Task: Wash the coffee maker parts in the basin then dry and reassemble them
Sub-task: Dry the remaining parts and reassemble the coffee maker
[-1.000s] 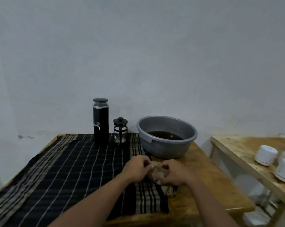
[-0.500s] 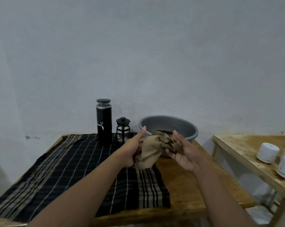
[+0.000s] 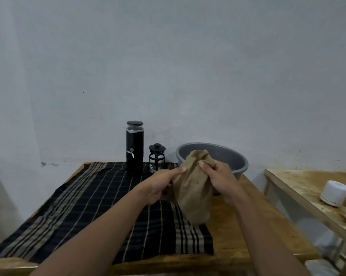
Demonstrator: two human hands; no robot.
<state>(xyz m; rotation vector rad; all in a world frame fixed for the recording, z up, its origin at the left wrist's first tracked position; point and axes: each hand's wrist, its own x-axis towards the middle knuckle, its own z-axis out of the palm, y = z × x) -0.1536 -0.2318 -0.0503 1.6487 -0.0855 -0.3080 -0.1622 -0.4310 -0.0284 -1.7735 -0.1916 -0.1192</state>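
Observation:
A tan cloth hangs in the air in front of the grey basin, held between both hands. My left hand pinches its left edge, and my right hand grips it near the top. A tall black coffee maker cylinder with a black lid stands at the back of the table. A small glass French press stands right beside it. Both rest on a black plaid cloth. The cloth hides what lies inside the basin.
The wooden table shows bare wood at the right, under the basin. A second wooden table stands to the right with white cylindrical containers on it. A pale wall lies close behind.
Both hands lifted the tan cloth off the table and raised it in front of the basin. It now hangs lower and more spread out than half a second ago.

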